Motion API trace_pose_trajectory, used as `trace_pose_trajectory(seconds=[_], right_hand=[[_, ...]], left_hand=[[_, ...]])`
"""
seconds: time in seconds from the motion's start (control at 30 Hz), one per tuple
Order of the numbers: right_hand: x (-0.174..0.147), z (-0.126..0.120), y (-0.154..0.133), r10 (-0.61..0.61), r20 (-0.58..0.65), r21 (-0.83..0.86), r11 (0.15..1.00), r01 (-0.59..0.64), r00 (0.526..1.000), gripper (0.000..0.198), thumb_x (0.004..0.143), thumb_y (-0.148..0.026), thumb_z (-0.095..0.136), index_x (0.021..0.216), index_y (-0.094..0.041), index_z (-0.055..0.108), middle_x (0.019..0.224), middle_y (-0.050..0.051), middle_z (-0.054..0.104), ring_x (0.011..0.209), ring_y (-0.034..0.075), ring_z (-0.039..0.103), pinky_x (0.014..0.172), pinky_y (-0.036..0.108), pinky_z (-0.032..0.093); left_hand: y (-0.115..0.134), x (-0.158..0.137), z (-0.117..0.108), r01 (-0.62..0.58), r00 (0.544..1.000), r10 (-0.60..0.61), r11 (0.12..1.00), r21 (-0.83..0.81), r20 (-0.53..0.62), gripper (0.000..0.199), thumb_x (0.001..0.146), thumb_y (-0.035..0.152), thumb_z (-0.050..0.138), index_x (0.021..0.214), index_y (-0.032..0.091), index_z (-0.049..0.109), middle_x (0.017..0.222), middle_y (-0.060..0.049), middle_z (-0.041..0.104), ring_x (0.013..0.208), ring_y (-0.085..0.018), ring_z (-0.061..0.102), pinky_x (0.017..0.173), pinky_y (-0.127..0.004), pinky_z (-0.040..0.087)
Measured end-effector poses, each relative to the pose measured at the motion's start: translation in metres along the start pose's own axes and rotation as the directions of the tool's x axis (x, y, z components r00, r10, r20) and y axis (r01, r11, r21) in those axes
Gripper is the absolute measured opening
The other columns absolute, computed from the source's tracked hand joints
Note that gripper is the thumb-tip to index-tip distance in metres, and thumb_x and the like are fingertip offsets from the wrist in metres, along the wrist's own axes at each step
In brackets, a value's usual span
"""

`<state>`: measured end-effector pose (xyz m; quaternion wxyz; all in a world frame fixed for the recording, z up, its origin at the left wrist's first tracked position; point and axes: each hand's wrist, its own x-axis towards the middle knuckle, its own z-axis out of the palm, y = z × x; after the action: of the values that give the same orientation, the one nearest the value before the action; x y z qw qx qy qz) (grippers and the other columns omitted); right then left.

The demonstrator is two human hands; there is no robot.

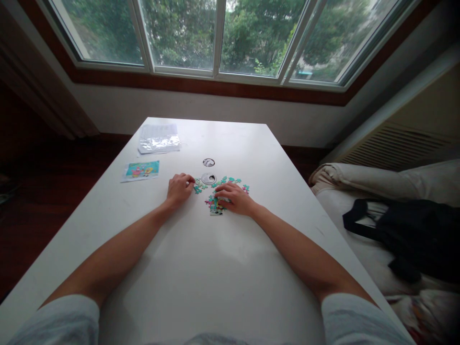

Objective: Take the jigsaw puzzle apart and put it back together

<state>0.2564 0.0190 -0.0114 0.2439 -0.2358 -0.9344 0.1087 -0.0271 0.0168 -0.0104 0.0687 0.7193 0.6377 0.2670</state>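
My left hand (180, 188) is closed in a pinch at the left edge of a group of loose jigsaw puzzle pieces (198, 187). Whatever its fingertips hold is too small to make out. On the right, my right hand (237, 198) lies over more pieces with its fingers apart, its fingertips on or just above a joined part of the puzzle (216, 208). That part is teal with some yellow and pink, and the hand hides some of it. Between the hands and slightly farther off is a round grey-and-white disc (209, 178) among the pieces.
A second round disc (208, 162) lies beyond the first. To the left are a colourful cartoon picture card (142, 170) and a clear plastic bag with paper (158, 139), all on the white table (212, 273). Right of the table, a dark garment (420, 235) rests on a pale sofa (338, 196).
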Motion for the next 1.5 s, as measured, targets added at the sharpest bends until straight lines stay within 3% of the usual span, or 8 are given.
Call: trace_pose_trajectory(seconds=[0.43,0.57,0.73,0.87,1.0,1.1,1.33,1.5], right_hand=[[0.001,0.000,-0.002,0.004,0.007,0.002,1.000,-0.004,1.000,0.023,0.099,-0.035,0.062,0.117,-0.025,0.070,0.125,0.011,0.068,0.114,0.027,0.062,0.103,0.048,0.047],[0.000,-0.002,-0.007,0.082,-0.133,0.033,0.996,-0.079,0.988,0.036,0.100,-0.040,0.059,0.133,-0.026,0.062,0.143,0.013,0.056,0.129,0.028,0.054,0.106,0.048,0.049],[0.000,-0.010,-0.007,0.179,-0.349,0.104,0.983,-0.151,0.920,0.028,0.101,-0.040,0.057,0.123,-0.027,0.066,0.132,0.012,0.063,0.123,0.028,0.059,0.105,0.048,0.051],[-0.005,-0.016,0.006,0.352,-0.462,0.240,0.933,-0.267,0.814,0.024,0.101,-0.041,0.055,0.106,-0.024,0.071,0.110,0.009,0.071,0.104,0.024,0.067,0.094,0.042,0.055],[-0.010,-0.014,0.020,0.577,-0.416,0.442,0.804,-0.399,0.703,0.029,0.098,-0.045,0.053,0.093,-0.021,0.069,0.088,0.004,0.073,0.085,0.021,0.069,0.082,0.037,0.056],[-0.011,-0.010,0.025,0.640,-0.407,0.517,0.750,-0.413,0.652,0.029,0.096,-0.045,0.053,0.089,-0.021,0.069,0.085,0.004,0.072,0.082,0.021,0.068,0.079,0.035,0.056],[-0.008,-0.012,0.023,0.650,-0.466,0.458,0.758,-0.464,0.601,0.030,0.095,-0.045,0.053,0.087,-0.021,0.070,0.083,0.004,0.072,0.081,0.021,0.066,0.080,0.035,0.054],[-0.010,-0.018,0.026,0.642,-0.474,0.409,0.766,-0.496,0.602,0.031,0.095,-0.045,0.051,0.087,-0.021,0.070,0.083,0.004,0.072,0.081,0.021,0.065,0.079,0.034,0.053]], left_hand=[[0.002,-0.001,0.003,-0.064,0.997,0.064,0.998,-0.003,0.041,0.018,0.091,0.025,0.058,0.095,0.026,0.076,0.105,-0.007,0.068,0.104,-0.028,0.056,0.093,-0.044,0.044],[0.005,-0.003,0.001,-0.114,0.993,0.114,0.993,0.027,0.022,0.017,0.091,0.025,0.059,0.095,0.025,0.075,0.107,-0.008,0.068,0.108,-0.029,0.054,0.095,-0.046,0.042],[0.007,-0.002,-0.004,-0.135,0.990,0.136,0.988,0.079,-0.020,0.016,0.093,0.030,0.060,0.102,0.026,0.073,0.117,-0.009,0.065,0.119,-0.031,0.050,0.101,-0.048,0.040],[0.005,0.002,-0.003,-0.134,0.991,0.136,0.987,0.086,-0.017,0.023,0.092,0.036,0.063,0.111,0.026,0.071,0.126,-0.009,0.062,0.124,-0.031,0.048,0.104,-0.048,0.040],[0.002,0.003,-0.001,-0.161,0.987,0.159,0.985,0.067,0.027,0.025,0.091,0.037,0.064,0.113,0.026,0.070,0.130,-0.009,0.061,0.126,-0.030,0.048,0.109,-0.047,0.039],[0.000,0.004,0.001,-0.183,0.982,0.180,0.982,0.053,0.047,0.026,0.092,0.038,0.064,0.114,0.026,0.070,0.131,-0.009,0.060,0.128,-0.030,0.048,0.111,-0.048,0.039],[0.000,0.002,0.000,-0.261,0.959,0.255,0.965,0.030,0.125,0.035,0.093,0.041,0.062,0.124,0.026,0.066,0.136,-0.010,0.059,0.131,-0.030,0.048,0.114,-0.048,0.038],[-0.002,0.001,-0.003,-0.308,0.938,0.305,0.951,-0.008,0.165,0.037,0.094,0.042,0.060,0.127,0.027,0.065,0.137,-0.009,0.059,0.129,-0.029,0.051,0.114,-0.047,0.039]])
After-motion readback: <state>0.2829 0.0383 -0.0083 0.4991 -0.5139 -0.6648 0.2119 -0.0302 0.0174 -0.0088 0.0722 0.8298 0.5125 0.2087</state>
